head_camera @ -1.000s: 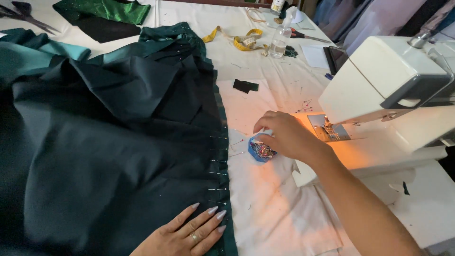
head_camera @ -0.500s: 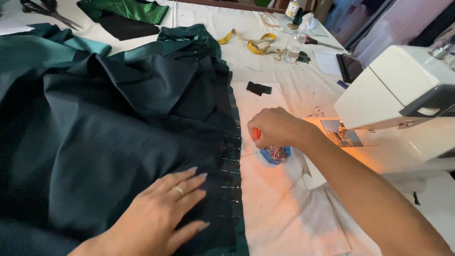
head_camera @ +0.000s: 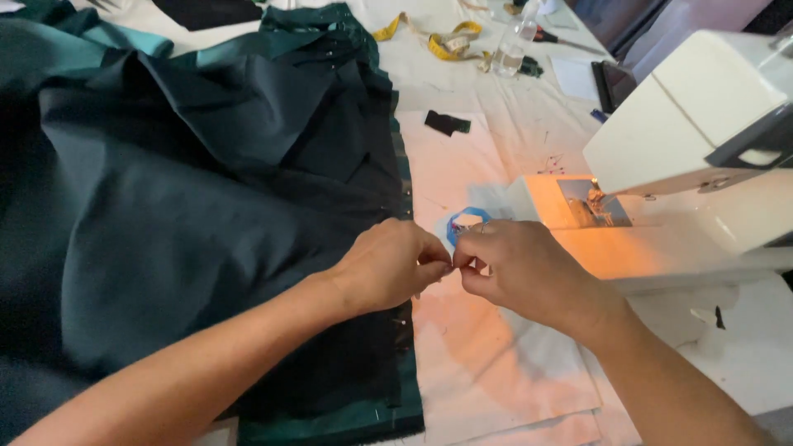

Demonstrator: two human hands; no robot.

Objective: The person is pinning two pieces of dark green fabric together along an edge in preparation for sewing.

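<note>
Fingertips of both hands meet right at the pinned edge of the dark green fabric (head_camera: 206,231). Left hand (head_camera: 388,264) has fingers curled and pressed together in a pinch; right hand (head_camera: 520,268) same, thumb against forefinger. What sits between them is too small to make out, probably a pin but can't confirm. Both hands hover at the fabric's right border, roughly mid-length, left wrist lying over the cloth.

Fabric covers most of the left side of the white table (head_camera: 496,140), bunched in loose folds, lighter teal layer showing at the far end. Row of pins (head_camera: 402,326) runs along its right edge, near the left wrist.

Just behind the right hand: small blue pin holder (head_camera: 462,223), partly hidden by the knuckles. Right of that, white sewing machine (head_camera: 694,157), lamp on, warm orange glow over the machine bed and cloth beside it.

Farther out: black fabric scrap (head_camera: 447,123) lying alone on the table; yellow measuring tape (head_camera: 442,41) coiled near the far end; clear small bottle (head_camera: 512,51) just beside the tape.
</note>
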